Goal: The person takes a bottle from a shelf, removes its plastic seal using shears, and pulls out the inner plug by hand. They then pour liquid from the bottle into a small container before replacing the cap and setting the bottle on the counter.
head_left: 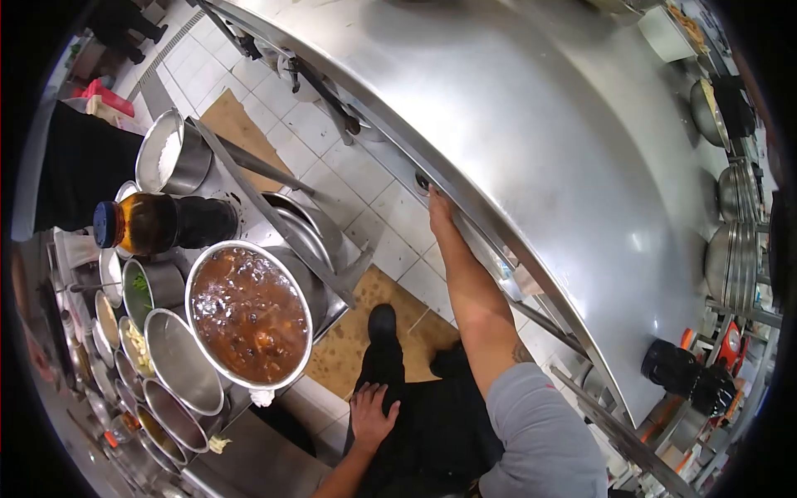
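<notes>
My right hand [440,207] reaches down beneath the edge of the steel counter [531,141], its fingers small and drawn together. They meet a dark rounded part [422,180] in front of a pale panel; I cannot make out what it is. My left hand [374,417] rests on my dark-clothed thigh with fingers spread, holding nothing. To its left, a round metal pot [195,332] full of reddish-brown sauce with pieces in it [247,311] stands at the edge of the side table.
A blue-capped jar [154,222], a pot of white contents [173,153] and several metal containers crowd the left. Cardboard [332,357] lies on the tiled floor [365,174]. Stacked bowls [730,266] and dark bottles [689,373] line the right. A person's legs [124,33] show upper left.
</notes>
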Tool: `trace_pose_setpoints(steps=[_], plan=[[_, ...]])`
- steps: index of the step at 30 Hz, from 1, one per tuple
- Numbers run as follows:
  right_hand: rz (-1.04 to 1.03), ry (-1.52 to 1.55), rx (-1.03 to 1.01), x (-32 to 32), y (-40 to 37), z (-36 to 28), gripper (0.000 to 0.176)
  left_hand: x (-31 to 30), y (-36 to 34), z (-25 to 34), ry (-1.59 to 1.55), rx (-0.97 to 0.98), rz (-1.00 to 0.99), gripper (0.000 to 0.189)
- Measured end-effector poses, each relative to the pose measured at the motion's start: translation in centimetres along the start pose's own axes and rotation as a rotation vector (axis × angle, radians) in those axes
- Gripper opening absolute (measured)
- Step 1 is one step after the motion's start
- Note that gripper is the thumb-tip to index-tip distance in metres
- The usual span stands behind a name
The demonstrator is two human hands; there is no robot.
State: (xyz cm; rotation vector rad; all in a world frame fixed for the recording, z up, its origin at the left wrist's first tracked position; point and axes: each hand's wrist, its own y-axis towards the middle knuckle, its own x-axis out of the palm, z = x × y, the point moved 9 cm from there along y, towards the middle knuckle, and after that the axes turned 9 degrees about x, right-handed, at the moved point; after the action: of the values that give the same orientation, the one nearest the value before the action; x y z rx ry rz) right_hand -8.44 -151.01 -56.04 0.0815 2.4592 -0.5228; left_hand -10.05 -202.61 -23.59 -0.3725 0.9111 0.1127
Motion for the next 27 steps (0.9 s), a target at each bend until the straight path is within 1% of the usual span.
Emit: trace_pose_setpoints(steps=[1,2,4,5,6,7,8,9,10,11,12,13,14,15,17,18,19,20,21,22,24,25,27], plan=[[0.17,-0.271,-0.353,-0.8,-0.6,-2.0,0.044,0.2,-0.1,-0.3,0.006,-0.006,-0.003,0.049],[0.174,-0.276,-0.352,-1.0,-0.9,-1.0,0.044,0.2,-0.4,-0.2,0.008,-0.009,-0.012,0.048],[-0.168,-0.153,-0.069,-1.8,-4.0,-0.5,0.04,0.8,-0.3,0.2,0.001,0.022,-0.021,0.049],[0.16,-0.234,-0.487,-5.1,-9.5,-2.5,0.037,1.4,-0.4,0.1,0.004,0.022,-0.036,0.05],[-0.366,-0.055,0.067,-3.2,-11.2,4.3,0.037,1.6,-0.2,0.8,0.008,0.038,-0.063,0.05],[-0.486,0.207,0.131,-2.8,-15.5,8.9,0.034,0.9,0.2,1.9,-0.041,0.041,-0.094,0.053],[-0.162,-0.166,-0.517,-10.8,-23.9,3.7,0.034,0.7,0.7,3.4,-0.045,0.126,-0.124,0.053],[-0.677,-0.304,-0.19,-16.9,-29.6,-0.2,0.035,0.4,0.5,4.2,-0.038,0.181,-0.101,0.053],[-0.646,-0.277,-0.164,-22.8,-34.5,-3.0,0.034,-0.7,0.4,5.5,-0.031,0.234,-0.074,0.054],[-0.668,-0.128,-0.143,-27.5,-38.7,-3.6,0.033,-1.6,0.5,7.3,0.002,0.259,-0.14,0.054],[-0.677,-0.092,-0.314,-32.1,-42.3,-4.4,0.041,-3.0,0.7,9.7,0.01,0.321,-0.159,0.054],[-0.722,-0.12,-0.181,-37.1,-44.9,-5.7,0.037,-5.0,1.4,12.4,-0.044,0.365,-0.114,0.052],[-0.626,-0.115,-0.249,-41.7,-46.3,-5.9,0.033,-7.2,2.3,15.0,-0.097,0.403,-0.062,0.05],[-0.534,-0.112,-0.319,-45.8,-47.7,-6.1,0.03,-8.7,3.4,17.0,-0.083,0.435,-0.056,0.05],[-0.465,-0.028,0.076,-56.5,-47.9,-9.4,0.024,-11.5,5.3,21.9,-0.022,0.638,-0.041,0.047],[-0.205,-0.009,-0.05,-61.8,-46.8,-10.7,0.02,-13.4,6.3,24.5,-0.115,0.652,-0.003,0.045],[-0.034,-0.097,-0.025,-66.2,-44.9,-10.9,0.02,-15.5,7.5,27.6,-0.21,0.662,0.039,0.044],[0.204,-0.129,-0.177,-70.5,-43.2,-12.6,0.02,-16.9,8.8,30.9,-0.3,0.673,0.011,0.049],[0.3,-0.122,-0.128,-74.2,-41.4,-14.4,0.025,-18.3,10.0,34.3,-0.386,0.68,-0.022,0.055],[0.418,-0.109,-0.222,-76.6,-38.6,-14.5,0.032,-19.5,10.7,38.0,-0.441,0.739,-0.052,0.066],[0.559,-0.164,-0.277,-80.1,-35.0,-16.9,0.037,-20.4,12.2,44.5,-0.524,0.815,-0.124,0.087],[0.55,-0.147,-0.293,-80.6,-33.2,-17.2,0.037,-20.5,13.0,47.4,-0.55,0.834,-0.164,0.095],[0.513,-0.331,-0.288,-80.0,-29.6,-17.4,0.039,-21.4,13.6,52.7,-0.582,0.87,-0.227,0.102]])
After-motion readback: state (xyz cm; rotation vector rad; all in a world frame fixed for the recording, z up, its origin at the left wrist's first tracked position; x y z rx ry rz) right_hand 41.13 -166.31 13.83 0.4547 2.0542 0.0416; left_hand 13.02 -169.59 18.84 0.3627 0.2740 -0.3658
